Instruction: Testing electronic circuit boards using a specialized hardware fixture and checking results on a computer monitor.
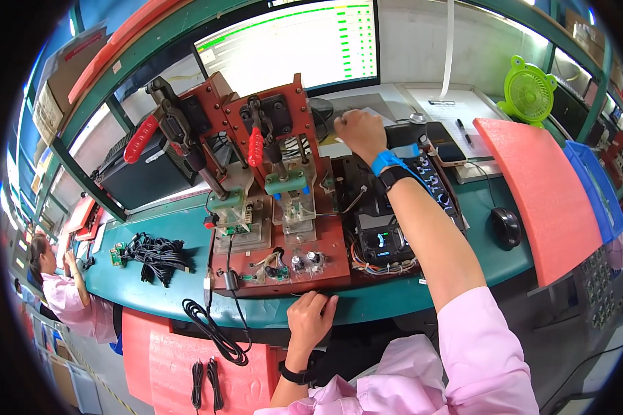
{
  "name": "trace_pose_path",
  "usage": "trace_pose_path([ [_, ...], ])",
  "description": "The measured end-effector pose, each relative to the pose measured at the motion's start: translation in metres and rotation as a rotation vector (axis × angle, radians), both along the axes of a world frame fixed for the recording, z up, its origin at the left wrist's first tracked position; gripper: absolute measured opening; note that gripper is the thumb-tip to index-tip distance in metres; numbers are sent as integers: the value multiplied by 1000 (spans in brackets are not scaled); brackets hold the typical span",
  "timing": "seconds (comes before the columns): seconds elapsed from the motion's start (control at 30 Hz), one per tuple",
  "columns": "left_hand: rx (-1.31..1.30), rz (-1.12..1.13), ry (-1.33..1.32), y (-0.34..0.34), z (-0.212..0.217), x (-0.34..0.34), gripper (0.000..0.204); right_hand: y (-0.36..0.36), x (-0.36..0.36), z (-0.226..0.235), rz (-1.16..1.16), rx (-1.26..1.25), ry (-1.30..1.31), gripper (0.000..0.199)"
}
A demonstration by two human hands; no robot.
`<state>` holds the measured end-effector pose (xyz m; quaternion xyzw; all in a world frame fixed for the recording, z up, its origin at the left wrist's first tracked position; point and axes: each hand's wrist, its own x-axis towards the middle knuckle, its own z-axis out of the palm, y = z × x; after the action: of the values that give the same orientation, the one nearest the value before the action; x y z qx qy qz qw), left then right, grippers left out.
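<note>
My left hand (310,319) rests, loosely curled, at the front edge of the green table mat, just below the red test fixture (325,268). Nothing shows in its fingers. My right arm stretches over the black control unit (381,242), with my right hand (361,131) beyond it, below the monitor. Its fingers are bent together, and whatever they may hold is hidden. The fixture carries two toggle clamps with red handles, the left handle (140,140) and the right handle (255,146). Under them are clear blocks and small green circuit boards (239,228). A black cable (218,332) hangs from the fixture over the table edge.
A bundle of black cables (160,257) lies left of the fixture. To the right are a black mouse (507,228), pink foam sheet (543,197) and green fan (529,91). The monitor (291,48) stands behind. Two coiled cables (208,384) lie on lower foam. Another person (69,290) sits far left.
</note>
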<state>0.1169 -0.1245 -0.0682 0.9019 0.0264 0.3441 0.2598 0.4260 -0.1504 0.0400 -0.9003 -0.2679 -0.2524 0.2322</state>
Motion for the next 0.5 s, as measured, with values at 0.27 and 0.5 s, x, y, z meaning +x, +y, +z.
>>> trace_pose_path([
  [0.27, -5, 20, -7, -2, 1, -6, 21, -4, -9, 11, 144, 232, 45, 32],
  [0.5, -20, -48, 10, -1, -1, -1, 24, -118, 16, 18, 210, 88, -175, 30],
])
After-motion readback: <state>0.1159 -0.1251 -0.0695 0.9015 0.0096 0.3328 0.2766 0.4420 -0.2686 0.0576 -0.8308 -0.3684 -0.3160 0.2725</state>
